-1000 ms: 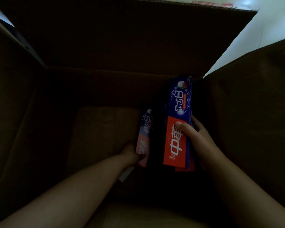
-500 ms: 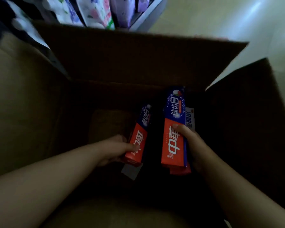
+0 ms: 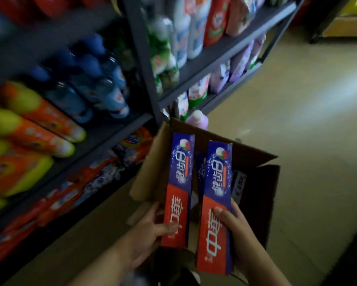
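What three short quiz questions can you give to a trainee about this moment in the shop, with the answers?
1. True or false: the left hand grips the left toothpaste box at its red end.
2. The right hand holds the right toothpaste box: A) flat on a shelf, B) above the open cardboard carton, C) inside a bag.
3. Fill in: the far end of each toothpaste box is ____ in colour.
Key: 1 true; 2 B; 3 blue.
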`<action>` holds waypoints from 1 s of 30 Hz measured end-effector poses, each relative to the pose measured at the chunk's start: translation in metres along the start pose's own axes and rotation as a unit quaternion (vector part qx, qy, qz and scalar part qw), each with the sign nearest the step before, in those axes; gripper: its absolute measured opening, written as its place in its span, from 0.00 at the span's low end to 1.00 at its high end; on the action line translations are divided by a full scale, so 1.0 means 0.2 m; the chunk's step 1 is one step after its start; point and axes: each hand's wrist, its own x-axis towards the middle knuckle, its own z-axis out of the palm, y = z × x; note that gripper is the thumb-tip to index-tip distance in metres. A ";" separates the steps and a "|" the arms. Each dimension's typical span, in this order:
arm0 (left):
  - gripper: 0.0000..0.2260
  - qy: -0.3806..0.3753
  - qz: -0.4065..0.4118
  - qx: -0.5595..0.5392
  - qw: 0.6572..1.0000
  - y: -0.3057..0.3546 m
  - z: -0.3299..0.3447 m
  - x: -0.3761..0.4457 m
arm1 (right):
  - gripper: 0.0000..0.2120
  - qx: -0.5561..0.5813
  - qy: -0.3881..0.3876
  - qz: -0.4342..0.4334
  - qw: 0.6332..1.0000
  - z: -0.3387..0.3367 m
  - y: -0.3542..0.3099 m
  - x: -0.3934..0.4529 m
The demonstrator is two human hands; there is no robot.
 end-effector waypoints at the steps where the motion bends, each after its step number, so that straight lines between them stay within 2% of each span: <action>1: 0.52 0.002 -0.001 -0.016 1.000 0.02 0.00 -0.15 | 0.52 -0.012 -0.014 0.006 1.000 0.07 -0.05 -0.12; 5: 0.55 -0.034 0.002 -0.051 0.998 0.05 0.00 -0.70 | 0.67 -0.058 -0.052 -0.011 0.997 0.33 -0.23 -0.55; 8: 0.54 -0.048 0.036 -0.087 0.994 0.06 0.05 -1.01 | 0.67 -0.083 -0.093 -0.026 0.992 0.47 -0.33 -0.80; 11: 0.49 -0.019 0.084 -0.110 0.990 0.06 0.09 -1.23 | 0.67 -0.100 -0.120 -0.040 0.987 0.60 -0.42 -0.96; 14: 0.57 0.013 0.113 -0.099 0.989 0.07 0.11 -1.35 | 0.65 -0.100 -0.145 -0.050 0.983 0.71 -0.48 -1.05; 21: 0.34 0.043 0.181 -0.088 0.979 0.21 0.05 -1.55 | 0.59 -0.102 -0.232 -0.048 0.966 0.94 -0.57 -1.14; 23: 0.31 0.059 0.214 -0.100 0.970 0.27 0.02 -1.58 | 0.58 -0.109 -0.239 -0.054 0.963 1.02 -0.57 -1.13; 27: 0.39 0.069 0.259 -0.136 0.954 0.37 -0.05 -1.60 | 0.59 -0.114 -0.240 -0.073 0.961 1.17 -0.59 -1.09; 30: 0.51 0.079 0.266 -0.151 0.949 0.42 -0.13 -1.57 | 0.59 -0.117 -0.242 -0.082 0.960 1.26 -0.61 -1.06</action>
